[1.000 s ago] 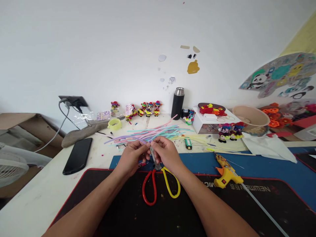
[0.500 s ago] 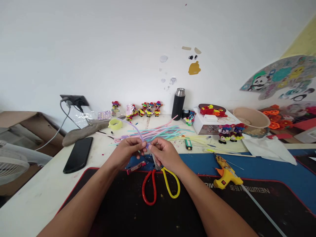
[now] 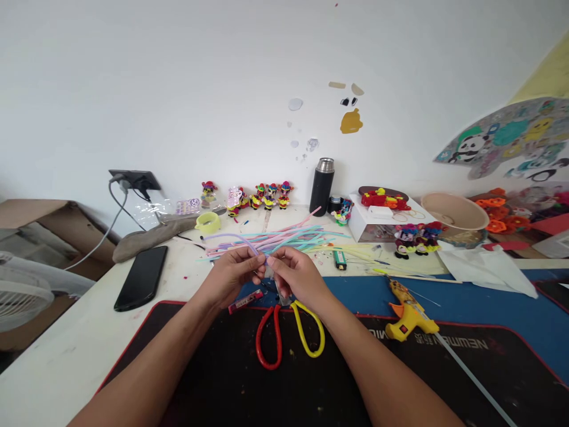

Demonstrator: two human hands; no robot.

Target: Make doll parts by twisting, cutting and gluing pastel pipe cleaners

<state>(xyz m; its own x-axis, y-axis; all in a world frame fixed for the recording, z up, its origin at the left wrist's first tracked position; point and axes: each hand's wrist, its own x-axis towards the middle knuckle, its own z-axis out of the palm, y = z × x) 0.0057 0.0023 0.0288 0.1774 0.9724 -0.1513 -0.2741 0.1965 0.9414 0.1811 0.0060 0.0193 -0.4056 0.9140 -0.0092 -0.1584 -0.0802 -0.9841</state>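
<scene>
My left hand (image 3: 235,273) and my right hand (image 3: 297,274) meet above the desk mat, both pinching a purple pipe cleaner (image 3: 235,236). Its loose end arches up and away to the left; the part between my fingertips is mostly hidden. Just beyond lies a heap of pink, blue and lilac pipe cleaners (image 3: 284,239). Below my hands rest scissors with one red and one yellow handle (image 3: 279,341), their blades partly covered by my right hand. A red lighter-like stick (image 3: 246,301) lies beside my left wrist.
A yellow glue gun (image 3: 411,317) lies at right on the black mat (image 3: 267,397). A phone (image 3: 141,279) is at left. Along the wall stand small pipe-cleaner figures (image 3: 269,197), a black flask (image 3: 322,188), a white box (image 3: 377,225) and a beige basin (image 3: 453,212).
The purple pipe cleaner's free end has swung lower and further left. Both hands stay close together in nearly the same place.
</scene>
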